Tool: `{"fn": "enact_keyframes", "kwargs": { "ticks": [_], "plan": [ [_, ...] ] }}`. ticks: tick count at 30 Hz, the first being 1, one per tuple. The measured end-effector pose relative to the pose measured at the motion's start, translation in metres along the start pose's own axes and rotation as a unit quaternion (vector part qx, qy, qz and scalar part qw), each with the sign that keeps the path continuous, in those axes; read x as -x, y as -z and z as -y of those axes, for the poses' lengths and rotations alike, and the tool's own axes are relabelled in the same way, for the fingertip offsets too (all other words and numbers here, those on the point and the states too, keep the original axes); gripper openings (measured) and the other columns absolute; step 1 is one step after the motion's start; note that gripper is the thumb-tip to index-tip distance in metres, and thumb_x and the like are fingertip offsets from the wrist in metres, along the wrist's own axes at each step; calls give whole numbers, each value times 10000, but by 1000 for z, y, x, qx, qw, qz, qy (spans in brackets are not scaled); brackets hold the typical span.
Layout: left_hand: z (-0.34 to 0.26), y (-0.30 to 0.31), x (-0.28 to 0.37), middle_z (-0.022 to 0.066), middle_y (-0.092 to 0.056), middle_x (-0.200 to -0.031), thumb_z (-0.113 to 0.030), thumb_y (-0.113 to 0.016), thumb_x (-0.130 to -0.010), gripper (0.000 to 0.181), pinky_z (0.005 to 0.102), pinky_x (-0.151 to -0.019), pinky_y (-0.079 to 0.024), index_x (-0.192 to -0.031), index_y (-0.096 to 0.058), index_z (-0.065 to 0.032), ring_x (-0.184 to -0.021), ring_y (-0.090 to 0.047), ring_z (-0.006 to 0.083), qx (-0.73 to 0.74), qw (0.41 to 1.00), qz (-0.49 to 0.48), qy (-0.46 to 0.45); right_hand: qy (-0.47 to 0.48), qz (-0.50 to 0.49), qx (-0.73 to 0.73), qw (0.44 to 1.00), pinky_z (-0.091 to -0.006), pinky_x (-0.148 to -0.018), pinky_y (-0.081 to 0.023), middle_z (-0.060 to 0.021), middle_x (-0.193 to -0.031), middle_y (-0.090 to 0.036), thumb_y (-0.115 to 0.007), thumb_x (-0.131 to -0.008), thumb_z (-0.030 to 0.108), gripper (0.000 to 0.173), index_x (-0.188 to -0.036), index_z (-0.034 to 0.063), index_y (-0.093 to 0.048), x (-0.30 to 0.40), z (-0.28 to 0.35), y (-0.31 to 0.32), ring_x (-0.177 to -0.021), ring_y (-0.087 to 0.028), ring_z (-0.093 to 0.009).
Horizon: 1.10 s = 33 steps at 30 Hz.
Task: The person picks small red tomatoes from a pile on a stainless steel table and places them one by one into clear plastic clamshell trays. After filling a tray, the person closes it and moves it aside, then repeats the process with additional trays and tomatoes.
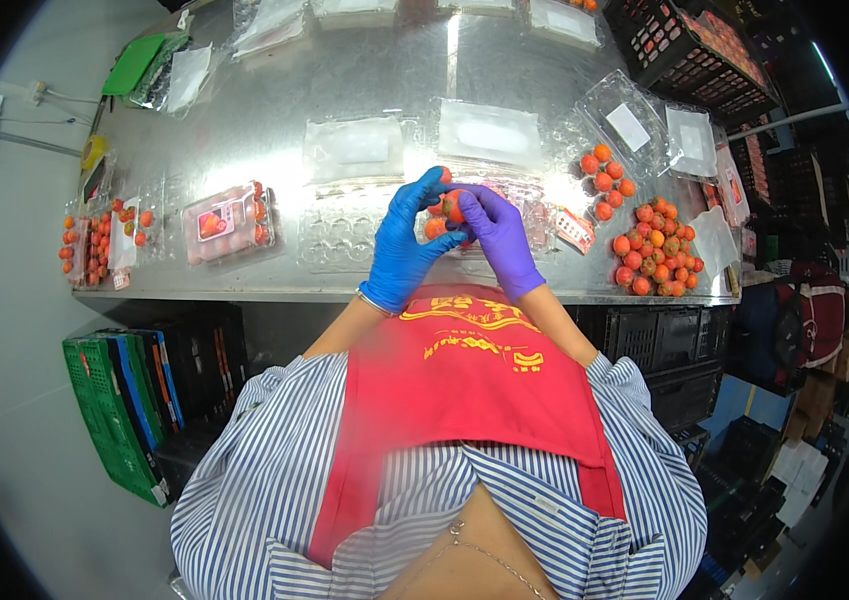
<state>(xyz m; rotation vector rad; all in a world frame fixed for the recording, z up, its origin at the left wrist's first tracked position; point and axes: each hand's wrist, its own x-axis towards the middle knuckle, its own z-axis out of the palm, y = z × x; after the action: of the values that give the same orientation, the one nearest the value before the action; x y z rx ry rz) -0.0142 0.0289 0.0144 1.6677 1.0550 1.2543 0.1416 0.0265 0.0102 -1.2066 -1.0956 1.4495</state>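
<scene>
My left hand (405, 244), in a blue glove, curves beside several small red tomatoes; whether it grips one cannot be made out. In a purple glove, my right hand (499, 232) pinches a red-orange tomato (453, 205) between thumb and fingers. Another tomato (435, 228) shows in the gap between my left thumb and forefinger. Under and behind the hands lies a clear plastic clamshell tray (537, 202), its contents partly covered by the hands. Left of it, a second clear clamshell (338, 232) with round hollows has its lid raised behind, a white pad inside the lid.
A closed pack of tomatoes (225, 223) lies to the left, with further packs (98, 240) near the table's left end. Loose tomatoes (657, 247) are heaped at right, beside a printed card (574, 229). A black crate (683, 56) stands far right on the metal table (259, 135).
</scene>
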Motion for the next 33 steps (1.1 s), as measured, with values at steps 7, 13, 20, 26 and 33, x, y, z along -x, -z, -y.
{"fn": "enact_keyframes", "kwargs": {
  "ticks": [7, 13, 20, 26, 33],
  "plan": [
    [11, 4, 3, 62, -616, -1123, -38, -743, -746, 481, 297, -890, -497, -1202, -599, -88, -1003, -612, 179, 42, 998, 28, 37, 151, -35, 113, 981, -258, -791, -507, -87, -1096, -643, -596, -926, 333, 465, -1314, 85, -530, 5, 1, -13, -913, -618, -110],
    [12, 4, 3, 63, -614, -1114, -32, -741, -743, 484, 307, -886, -497, -1200, -594, -96, -1019, -608, 196, -48, 998, 20, -29, 88, -76, 217, 969, -277, -644, -504, -103, -828, -682, -541, -947, 357, 380, -1242, 125, -601, 3, -6, -12, -685, -652, -147],
    [15, 3, 4, 64, -610, -1127, -13, -745, -736, 479, 302, -899, -499, -1185, -588, -75, -1016, -614, 185, 4, 1000, 18, 1, 7, -30, 27, 999, -230, -574, -467, -33, -712, -636, -433, -997, 353, 387, -1185, 83, -636, -1, -2, -2, -597, -593, -85],
    [24, 1, 5, 72, -611, -1118, -16, -742, -757, 449, 302, -904, -507, -1176, -586, -59, -999, -621, 177, 56, 998, -9, 32, -10, 8, -13, 1000, -196, -643, -465, -20, -847, -625, -545, -962, 258, 347, -1253, 73, -581, 4, -3, -2, -690, -580, -62],
    [21, -4, 3, 77, -612, -1132, -30, -736, -771, 453, 301, -892, -501, -1195, -577, -51, -1007, -622, 183, 26, 998, 22, 43, 15, -12, -19, 1000, -247, -819, -474, -37, -1022, -627, -667, -884, 213, 400, -1248, 75, -575, 11, -5, 6, -914, -588, -99]
  ]
}}
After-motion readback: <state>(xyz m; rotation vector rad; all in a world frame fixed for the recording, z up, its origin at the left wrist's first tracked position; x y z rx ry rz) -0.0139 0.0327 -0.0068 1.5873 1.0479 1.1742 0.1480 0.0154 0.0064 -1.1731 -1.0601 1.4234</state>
